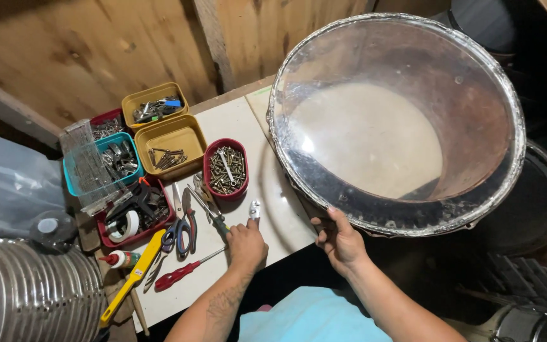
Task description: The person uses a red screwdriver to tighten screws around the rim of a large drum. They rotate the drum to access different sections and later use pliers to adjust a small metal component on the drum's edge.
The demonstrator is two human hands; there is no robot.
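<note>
1. The right hand (pixel 340 240) grips the near rim of a large drum (pixel 397 123), thumb on the clear head and fingers curled under the hoop.
2. The drum stands tilted, its clear head facing up toward the camera, overhanging the right edge of the white worktable (pixel 248 126).
3. The left hand (pixel 246 244) is closed around a small metal drum key (pixel 254 209), which sticks up just above the knuckles, near the table's front edge.
4. The key sits to the left of the drum's near rim, apart from it.
5. Just left of that hand lie a red-handled screwdriver (pixel 182 272), blue-handled pliers (pixel 182 231) and a yellow utility knife (pixel 131 278).
6. Further back, toward the wooden wall, a red tray of screws (pixel 226 170) and yellow trays (pixel 171 142) hold hardware.
</note>
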